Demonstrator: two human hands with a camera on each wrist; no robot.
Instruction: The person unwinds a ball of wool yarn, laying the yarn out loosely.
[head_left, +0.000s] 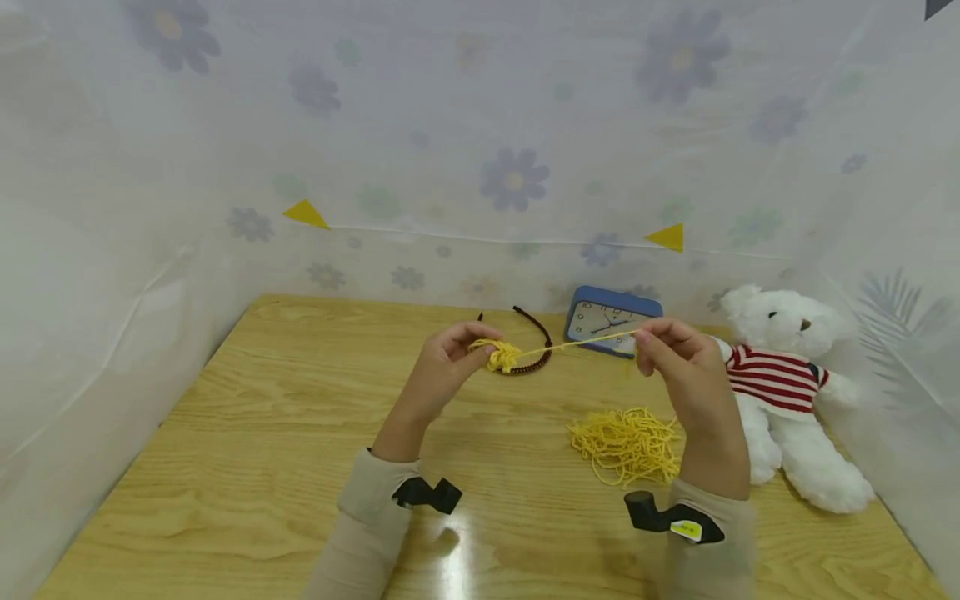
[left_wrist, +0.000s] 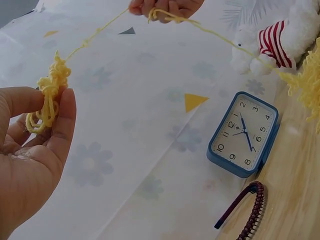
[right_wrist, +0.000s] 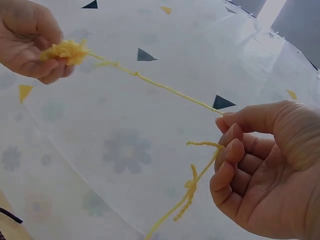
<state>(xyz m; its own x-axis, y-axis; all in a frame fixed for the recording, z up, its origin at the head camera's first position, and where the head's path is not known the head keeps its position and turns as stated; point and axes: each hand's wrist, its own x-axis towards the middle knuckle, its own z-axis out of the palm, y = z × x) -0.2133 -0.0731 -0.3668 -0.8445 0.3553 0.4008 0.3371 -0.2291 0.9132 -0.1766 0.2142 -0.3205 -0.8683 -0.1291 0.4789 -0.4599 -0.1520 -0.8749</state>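
My left hand (head_left: 438, 367) pinches a small looped bundle of yellow yarn (left_wrist: 50, 95) between thumb and fingers, raised above the table. From the bundle a single yarn strand (right_wrist: 175, 92) runs taut to my right hand (head_left: 686, 367), which pinches it between thumb and index finger. Small knots show along the strand. Below the right hand's curled fingers, in the right wrist view, a knotted length with short loose ends (right_wrist: 190, 185) hangs down. In the left wrist view this length leads toward the loose yarn pile (head_left: 626, 446) on the table.
Behind the hands stands a blue alarm clock (head_left: 611, 321). A dark braided headband (head_left: 536, 360) lies left of it, partly behind the left hand's bundle. At the right sits a white teddy bear (head_left: 783, 367) in a striped shirt. A patterned sheet (head_left: 450, 167) closes off the wooden table's (head_left: 262, 433) back.
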